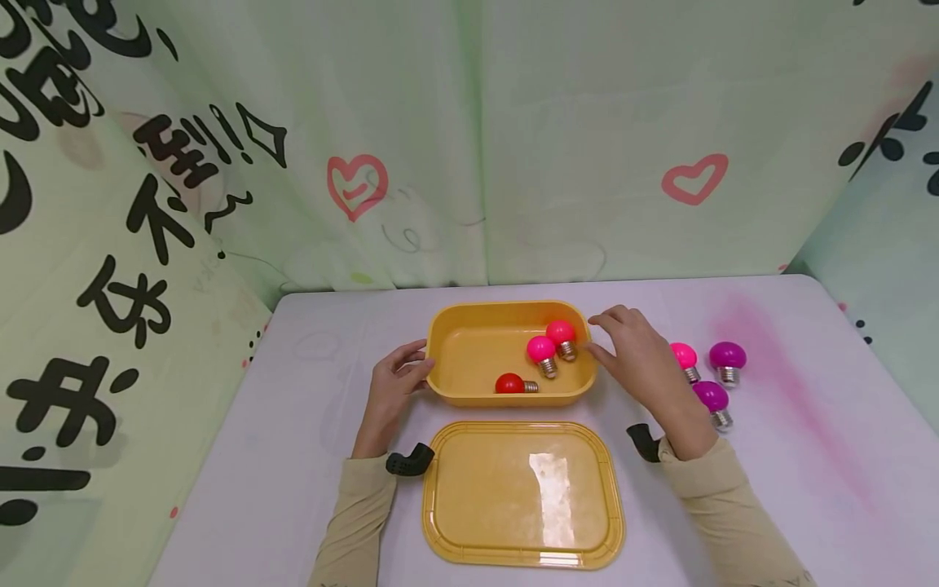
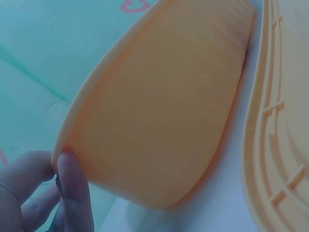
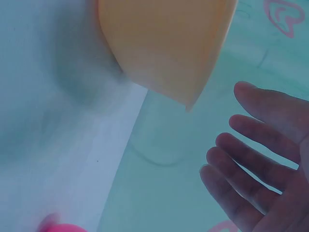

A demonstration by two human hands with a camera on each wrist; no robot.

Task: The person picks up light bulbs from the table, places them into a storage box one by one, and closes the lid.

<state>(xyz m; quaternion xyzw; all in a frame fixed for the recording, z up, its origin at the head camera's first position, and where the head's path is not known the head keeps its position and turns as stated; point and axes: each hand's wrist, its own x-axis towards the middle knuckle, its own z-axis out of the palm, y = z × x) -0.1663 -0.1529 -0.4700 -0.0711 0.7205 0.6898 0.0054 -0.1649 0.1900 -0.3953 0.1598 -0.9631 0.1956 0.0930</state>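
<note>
A yellow plastic box (image 1: pixel 473 346) stands on the table, holding two pink bulbs (image 1: pixel 541 349) and one red bulb (image 1: pixel 509 383), all with metal screw bases. At its left end my left hand (image 1: pixel 396 383) pinches the rim between thumb and fingers; the left wrist view shows the fingertips on the box wall (image 2: pixel 159 106). My right hand (image 1: pixel 637 355) is beside the box's right end. In the right wrist view its fingers (image 3: pixel 256 150) are spread and relaxed, apart from the box (image 3: pixel 159 43), with nothing held.
In front of the box lies a yellow lid (image 1: pixel 491 497) with a raised edge. Right of my right hand are a pink bulb (image 1: pixel 684 355) and two purple bulbs (image 1: pixel 727 356) on the white-covered table (image 1: pixel 807 505). A pale green curtain (image 1: pixel 572 122) hangs behind.
</note>
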